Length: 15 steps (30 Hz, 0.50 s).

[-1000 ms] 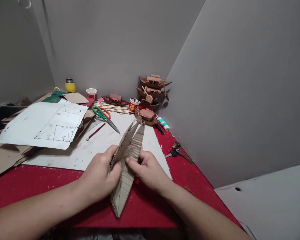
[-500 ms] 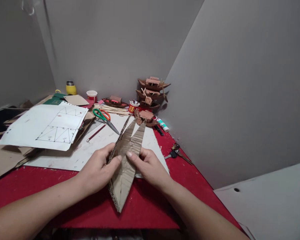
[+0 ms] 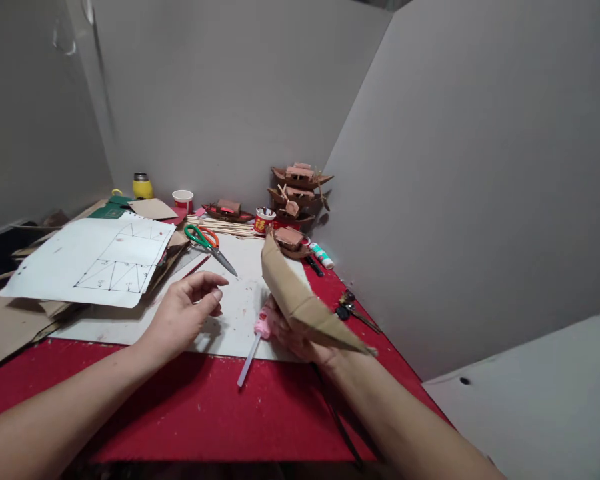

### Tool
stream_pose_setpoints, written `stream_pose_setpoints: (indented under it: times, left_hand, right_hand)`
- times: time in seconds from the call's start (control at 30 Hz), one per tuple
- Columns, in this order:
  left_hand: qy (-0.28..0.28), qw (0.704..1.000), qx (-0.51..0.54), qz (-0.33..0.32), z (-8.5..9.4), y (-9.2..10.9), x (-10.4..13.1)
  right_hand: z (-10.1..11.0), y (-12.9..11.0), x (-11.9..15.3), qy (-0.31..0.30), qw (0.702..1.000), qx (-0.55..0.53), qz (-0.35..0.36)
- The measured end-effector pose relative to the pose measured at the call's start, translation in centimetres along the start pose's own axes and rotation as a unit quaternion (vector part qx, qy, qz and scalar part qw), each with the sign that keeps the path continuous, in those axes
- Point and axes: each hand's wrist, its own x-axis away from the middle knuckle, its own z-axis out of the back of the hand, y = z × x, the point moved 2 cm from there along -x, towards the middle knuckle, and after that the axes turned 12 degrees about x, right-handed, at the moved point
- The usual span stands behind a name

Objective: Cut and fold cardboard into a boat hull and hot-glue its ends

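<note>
My right hand (image 3: 293, 337) is mostly hidden beneath a folded cardboard boat hull (image 3: 303, 300), which it holds tilted with one pointed end toward my forearm. Against the fingers of that hand shows a pink glue gun (image 3: 263, 324) with a clear glue stick (image 3: 249, 363) poking out toward me; how the fingers grip it is hidden. A dark cord (image 3: 337, 423) trails from below the hand over the table's front edge. My left hand (image 3: 187, 310) hovers over the white board (image 3: 243, 257), fingers loosely bent and apart, holding nothing.
Scissors (image 3: 213, 250) and a pencil (image 3: 197, 265) lie ahead of my left hand. Behind are wooden sticks (image 3: 225, 227), a paper cup (image 3: 183, 200) and stacked model boats (image 3: 300, 177). A drawing sheet (image 3: 95, 260) covers the left; keys (image 3: 347, 307) lie right.
My left hand has let go of the cardboard hull and moved left. The hull has turned over and swung right in my right hand. The pink glue gun and its cord have come into view.
</note>
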Motion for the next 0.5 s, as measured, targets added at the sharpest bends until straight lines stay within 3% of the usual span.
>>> stream_pose_setpoints:
  times: [0.1, 0.2, 0.5]
  left_hand:
    - [-0.019, 1.000, -0.021, 0.006, -0.1, -0.2, 0.0]
    - [-0.028, 0.999, -0.014, 0.014, -0.2, -0.2, 0.0]
    - [-0.042, 0.999, -0.013, 0.006, -0.1, -0.5, 0.2]
  right_hand:
    - [0.2, -0.1, 0.2, -0.092, 0.993, -0.077, 0.011]
    - [0.2, -0.6, 0.7, -0.145, 0.980, -0.133, 0.036]
    - [0.3, -0.9, 0.9, -0.192, 0.955, -0.202, 0.102]
